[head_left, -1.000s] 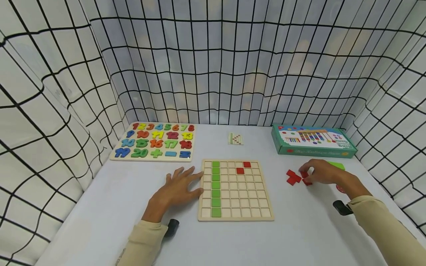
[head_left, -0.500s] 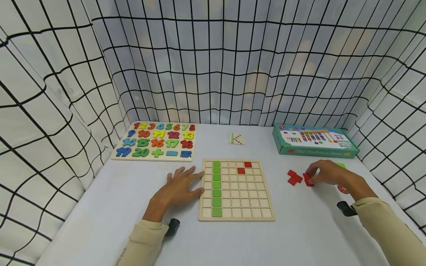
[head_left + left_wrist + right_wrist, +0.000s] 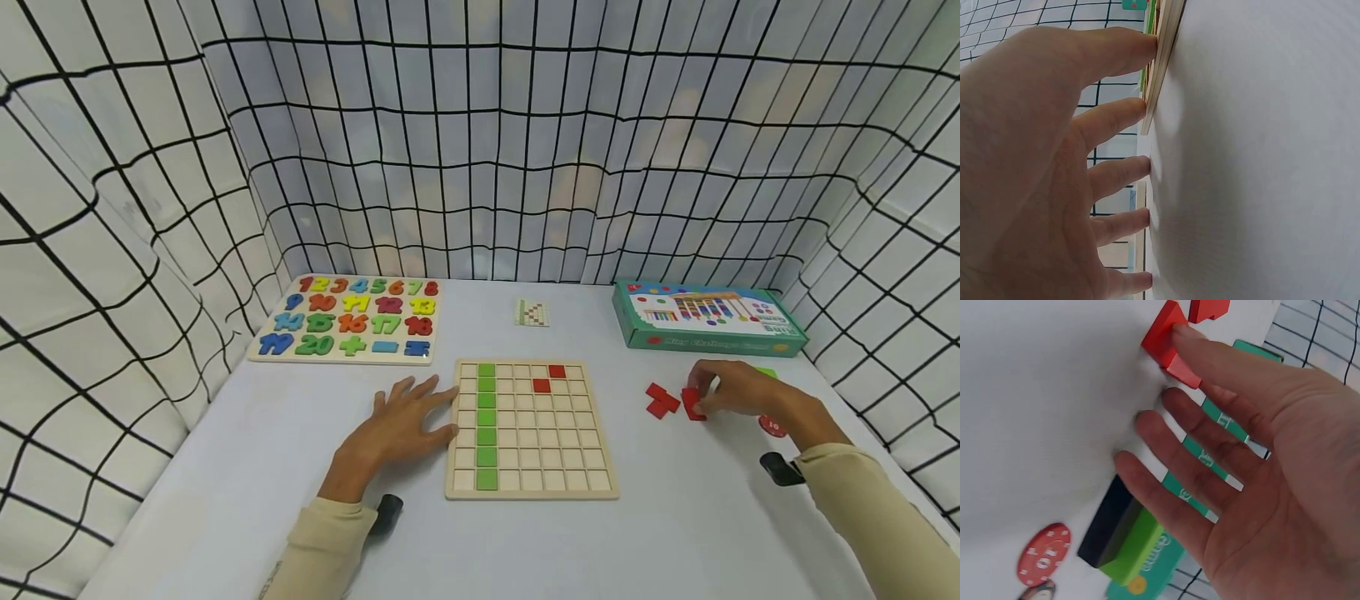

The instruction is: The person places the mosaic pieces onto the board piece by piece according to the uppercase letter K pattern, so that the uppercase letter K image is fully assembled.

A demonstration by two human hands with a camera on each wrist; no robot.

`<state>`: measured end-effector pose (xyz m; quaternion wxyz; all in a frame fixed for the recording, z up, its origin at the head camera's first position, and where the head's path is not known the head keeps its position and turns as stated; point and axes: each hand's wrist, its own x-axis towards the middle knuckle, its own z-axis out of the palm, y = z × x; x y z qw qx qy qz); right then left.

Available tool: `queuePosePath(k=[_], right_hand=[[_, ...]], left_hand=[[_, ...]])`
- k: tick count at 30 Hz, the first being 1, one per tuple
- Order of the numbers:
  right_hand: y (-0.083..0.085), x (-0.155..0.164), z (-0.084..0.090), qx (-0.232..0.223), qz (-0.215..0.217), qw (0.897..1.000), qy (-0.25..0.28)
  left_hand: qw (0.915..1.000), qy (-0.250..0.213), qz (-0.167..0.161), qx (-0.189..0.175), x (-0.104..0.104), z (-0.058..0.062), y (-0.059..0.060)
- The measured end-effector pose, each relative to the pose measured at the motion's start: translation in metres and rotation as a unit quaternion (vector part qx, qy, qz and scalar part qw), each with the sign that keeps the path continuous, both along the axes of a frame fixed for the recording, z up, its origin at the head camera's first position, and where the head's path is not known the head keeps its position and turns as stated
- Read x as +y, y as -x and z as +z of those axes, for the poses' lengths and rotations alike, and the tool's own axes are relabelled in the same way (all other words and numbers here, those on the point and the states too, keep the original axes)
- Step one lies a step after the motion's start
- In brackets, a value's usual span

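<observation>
In the head view, a wooden grid board (image 3: 533, 495) lies flat, with a column of green squares (image 3: 487, 417) and two red squares (image 3: 542, 386) in its cells. My left hand (image 3: 401, 425) spreads its fingers at the board's left edge; thumb and index fingertip touch the rim. To the board's right, my right hand (image 3: 731, 389) pinches a red square tile (image 3: 691, 405) between thumb and index finger. Its thumb presses a red tile (image 3: 1157, 339) in the right wrist view, where the index fingertip is hidden. More loose red tiles (image 3: 662, 401) lie just left of that hand.
A number puzzle board (image 3: 371, 321) lies back left, a small patterned card (image 3: 532, 313) back centre, and a green box (image 3: 708, 321) back right. Beside the right hand are a black-and-green block (image 3: 1110, 519) and a red numbered disc (image 3: 1044, 554). Black netting (image 3: 480, 158) encloses the table.
My right hand has shifted slightly right, and the red tile at its fingertips has moved with it, apart from the loose tiles. The left hand stays at the board's edge.
</observation>
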<state>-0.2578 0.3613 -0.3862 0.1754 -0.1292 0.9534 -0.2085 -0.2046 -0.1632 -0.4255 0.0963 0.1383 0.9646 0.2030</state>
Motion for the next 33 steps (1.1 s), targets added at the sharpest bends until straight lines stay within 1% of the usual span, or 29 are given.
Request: queuePosePath(k=[4,10,13,16,19,23,27,30,33], right_hand=[[-0.002,0.004,-0.004,0.005,0.001,1.000,0.029],[-0.002,0.009,-0.013,0.048,0.011,0.997,0.060],[-0.002,0.011,-0.015,0.057,0.007,0.996,0.074],[-0.003,0.010,-0.013,0.055,-0.006,0.994,0.091],[-0.004,0.005,-0.009,0.071,-0.015,0.992,0.107],[-0.003,-0.009,-0.003,0.111,-0.018,0.986,0.121],[0.002,-0.034,0.004,0.134,-0.020,0.983,0.127],[0.009,-0.059,0.009,0.147,-0.013,0.980,0.130],[0.015,-0.086,0.009,0.158,0.009,0.978,0.137]], left_hand=[[1.0000,-0.001,-0.002,0.001,0.000,0.000,-0.001],[1.0000,-0.002,-0.001,0.002,0.000,-0.001,-0.001],[1.0000,-0.003,0.000,0.002,0.000,-0.001,-0.002],[1.0000,-0.002,-0.001,0.003,0.000,-0.001,-0.002],[1.0000,-0.007,-0.001,0.003,0.000,-0.001,-0.002],[0.9999,-0.011,0.000,0.002,-0.001,0.000,-0.001],[0.9999,-0.010,0.000,0.002,-0.001,0.000,0.000],[0.9999,-0.013,-0.001,0.004,-0.001,0.000,-0.001],[0.9999,-0.013,-0.001,0.003,0.000,-0.001,-0.001]])
